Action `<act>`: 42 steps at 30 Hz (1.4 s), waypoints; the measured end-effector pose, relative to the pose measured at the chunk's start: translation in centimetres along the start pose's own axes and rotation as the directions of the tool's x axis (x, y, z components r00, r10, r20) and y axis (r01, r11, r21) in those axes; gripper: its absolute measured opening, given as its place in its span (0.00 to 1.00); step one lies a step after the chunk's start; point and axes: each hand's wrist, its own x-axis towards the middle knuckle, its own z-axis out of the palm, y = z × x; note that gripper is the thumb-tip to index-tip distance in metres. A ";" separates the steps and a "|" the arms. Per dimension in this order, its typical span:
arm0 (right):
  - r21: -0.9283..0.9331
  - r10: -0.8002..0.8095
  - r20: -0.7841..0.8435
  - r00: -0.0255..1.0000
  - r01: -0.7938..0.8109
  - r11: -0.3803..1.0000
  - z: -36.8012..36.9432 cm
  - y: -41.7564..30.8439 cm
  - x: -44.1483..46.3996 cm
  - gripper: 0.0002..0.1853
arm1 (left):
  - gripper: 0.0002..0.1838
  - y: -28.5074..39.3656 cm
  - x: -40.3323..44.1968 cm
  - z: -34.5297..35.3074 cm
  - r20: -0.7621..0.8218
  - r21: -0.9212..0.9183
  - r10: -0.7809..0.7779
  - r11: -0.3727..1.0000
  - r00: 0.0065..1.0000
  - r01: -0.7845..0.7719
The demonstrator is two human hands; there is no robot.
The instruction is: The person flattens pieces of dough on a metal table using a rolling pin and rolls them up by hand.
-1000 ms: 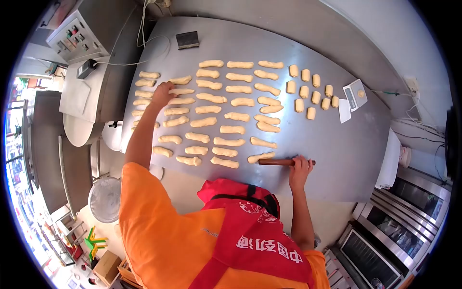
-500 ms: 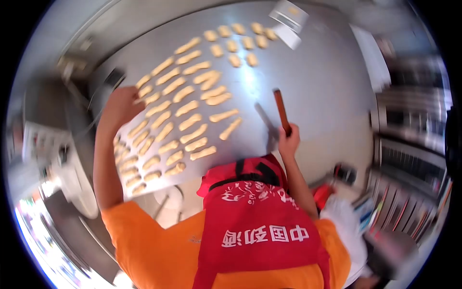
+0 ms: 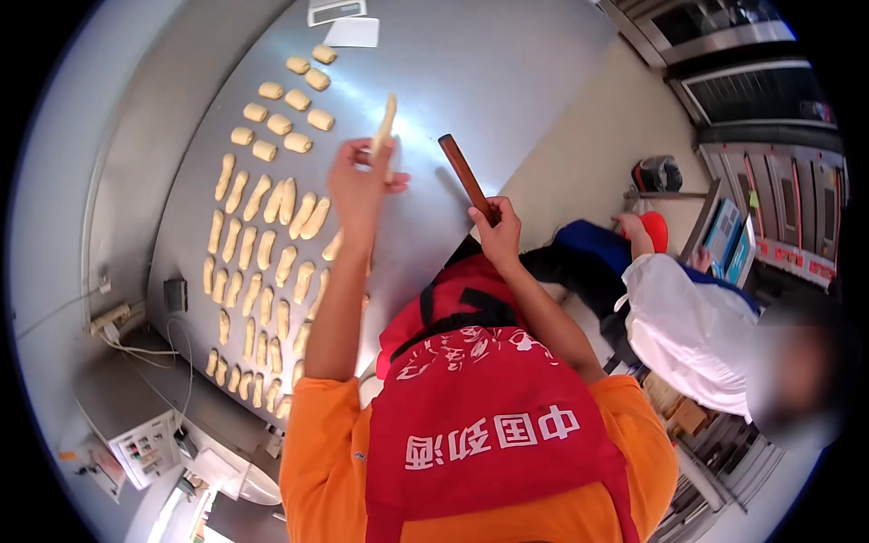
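Note:
My left hand (image 3: pixel 367 172) is raised over the metal table (image 3: pixel 507 72) with a strip of dough (image 3: pixel 386 122) between its fingers. Just to the right, my right hand (image 3: pixel 498 224) grips the lower end of a brown rolling pin (image 3: pixel 463 172), whose far end points up and left over the table. Rows of long dough pieces (image 3: pixel 237 192) lie left of my left arm, which hides some of them. Several short dough rolls (image 3: pixel 299 100) sit beyond those rows.
A white scale (image 3: pixel 337 11) and a white sheet (image 3: pixel 352 33) are at the table's far edge. A dark block (image 3: pixel 176 295) lies at the left edge. Another person in white (image 3: pixel 679 317) bends near the ovens (image 3: pixel 760 100) on the right.
The view has turned to the right. My left hand has moved from the dough rows across the table and now holds a strip. The rolling pin, earlier beside the nearest dough, is lifted in my right hand.

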 end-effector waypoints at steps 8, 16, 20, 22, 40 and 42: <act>0.076 0.220 -0.072 0.973 -0.214 0.974 -2.1 3.6 -3.4 0.16 | 0.41 -17.6 -1.5 3.3 0.046 0.759 0.055 0.647 0.997 -0.071; 0.116 0.240 -0.040 0.970 -0.234 0.965 -2.0 2.3 -3.3 0.17 | 0.51 -14.1 0.5 3.0 0.447 0.878 0.195 0.092 0.873 -0.470; 0.052 0.225 -0.014 0.974 -0.224 0.973 -1.8 2.3 -2.9 0.18 | 0.49 -19.9 1.3 2.9 0.608 0.731 0.345 0.110 0.715 -0.674; 0.016 0.247 0.003 0.969 -0.247 0.969 -1.7 2.0 -2.0 0.17 | 0.47 -20.0 0.9 3.7 0.621 0.687 0.321 0.217 0.715 -0.694; -0.676 -0.365 0.238 0.900 0.423 0.604 6.1 -2.2 13.9 0.40 | 0.46 -14.6 11.4 2.2 0.549 0.795 0.389 0.031 0.740 -0.606; -0.674 -0.450 0.203 0.870 0.457 0.580 7.2 -3.5 20.2 0.38 | 0.47 -12.6 16.6 4.8 0.531 0.825 0.406 -0.045 0.744 -0.564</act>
